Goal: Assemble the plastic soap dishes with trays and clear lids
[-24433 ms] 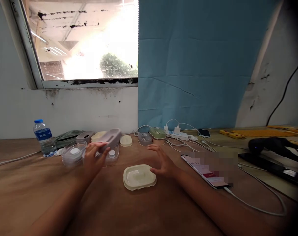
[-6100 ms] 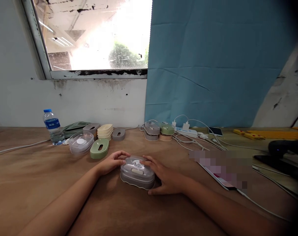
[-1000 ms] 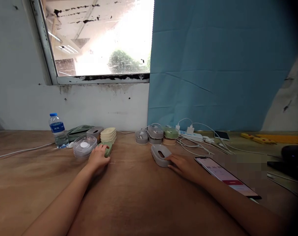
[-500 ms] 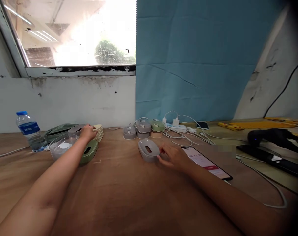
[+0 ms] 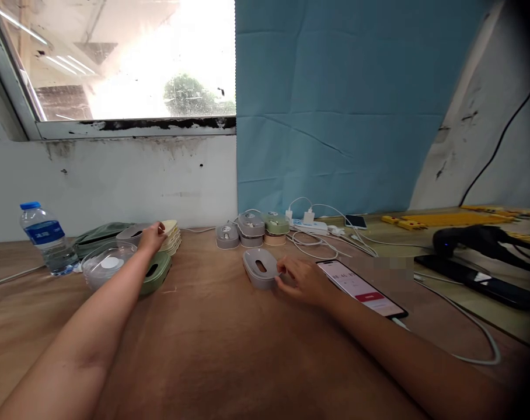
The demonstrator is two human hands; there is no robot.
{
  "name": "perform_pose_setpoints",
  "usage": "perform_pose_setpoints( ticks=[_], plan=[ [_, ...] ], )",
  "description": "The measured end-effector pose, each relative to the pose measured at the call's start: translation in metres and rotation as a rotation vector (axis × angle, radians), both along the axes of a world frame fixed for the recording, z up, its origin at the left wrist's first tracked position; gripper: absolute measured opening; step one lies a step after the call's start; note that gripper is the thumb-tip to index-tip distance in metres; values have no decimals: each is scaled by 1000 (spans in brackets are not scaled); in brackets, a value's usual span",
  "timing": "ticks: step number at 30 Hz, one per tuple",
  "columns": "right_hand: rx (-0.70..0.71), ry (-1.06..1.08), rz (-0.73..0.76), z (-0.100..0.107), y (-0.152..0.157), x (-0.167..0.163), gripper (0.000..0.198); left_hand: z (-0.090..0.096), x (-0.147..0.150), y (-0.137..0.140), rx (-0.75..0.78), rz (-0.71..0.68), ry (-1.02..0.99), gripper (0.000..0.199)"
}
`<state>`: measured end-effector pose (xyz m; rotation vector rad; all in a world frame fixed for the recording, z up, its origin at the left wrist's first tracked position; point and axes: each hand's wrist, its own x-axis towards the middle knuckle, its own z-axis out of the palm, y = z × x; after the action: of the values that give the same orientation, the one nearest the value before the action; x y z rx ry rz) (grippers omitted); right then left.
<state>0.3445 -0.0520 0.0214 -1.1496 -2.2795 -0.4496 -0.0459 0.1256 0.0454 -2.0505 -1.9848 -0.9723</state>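
Observation:
A grey oval plastic box with a slot-shaped opening inside sits on the table in front of me. The thumb and bent fingers of my right hand grip its right rim. Far to the left, my left hand is beside a stack of cream-coloured scalloped pieces, its fingers bent together; whatever they pinch is hidden. Behind that wrist stands another grey box. Below it a green oval box and a clear plastic container are partly covered by my forearm.
Several small lidded boxes stand by the wall, near a white power strip with cables. A lit phone lies right of my hand. At left are a water bottle and a green pouch. A black device lies far right.
The view has shifted slightly to the right. My left hand's fingers have drawn in a little beside the cream stack. My right hand stays at the grey box.

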Motion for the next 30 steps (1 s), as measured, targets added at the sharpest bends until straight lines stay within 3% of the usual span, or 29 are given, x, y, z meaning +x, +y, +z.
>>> perform_pose_setpoints(
  ticks=[5, 8, 12, 16, 20, 27, 30],
  plan=[
    [-42, 105, -1, 0, 0, -3, 11, 16, 13, -24, 149, -40, -153, 22],
    [-75, 178, -5, 0, -1, -9, 14, 14, 32, -65, 202, -228, -345, 26],
    [-144, 230, -84, -8, 2, -21, 27, -5, 68, -137, -19, -621, -359, 21],
    [-198, 196, -202, -23, 8, -29, 46, -20, 92, -187, -269, -793, -181, 14],
    [-261, 127, -199, -31, 12, -29, 54, -18, 91, -195, -402, -904, -45, 14],
    [-353, 170, -324, -31, 16, -23, 54, -18, 75, -187, -423, -990, 47, 16],
    [-396, 204, -300, -33, 22, -16, 49, -20, 74, -188, -415, -1002, 44, 17]
  ],
)
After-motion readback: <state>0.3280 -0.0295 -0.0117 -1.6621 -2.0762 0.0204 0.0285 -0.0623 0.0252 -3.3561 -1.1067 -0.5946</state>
